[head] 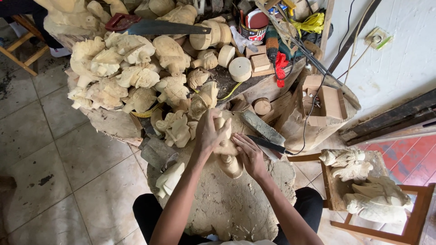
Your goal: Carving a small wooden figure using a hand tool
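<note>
A big round stump (pixel 236 204) serves as the desk, its top rough and chip-strewn, and everything else sits around it. Beyond the stump a heap of pale carvings (pixel 131 72) spreads across a bench, with a saw (pixel 159 27) lying on top of the heap. To the right of the stump a chair (pixel 386 218) carries more finished figures. At the stump's far right edge lie a broad blade (pixel 263 128) and a dark chisel (pixel 268 144), just beside the working hands. On the stump's middle stands the piece in hand, a small pale figure (pixel 227 156), upright or slightly tilted. The left hand (pixel 209 131) is closed around its upper part, gripping it from the far side; the right hand (pixel 250 156) presses against its lower flank with fingers curled on the wood, and whether it also holds a small tool I cannot tell. To work well here, I judge the figure's base should stay planted on the stump, the upper grip firm, and pressure directed away from the holding fingers.
</note>
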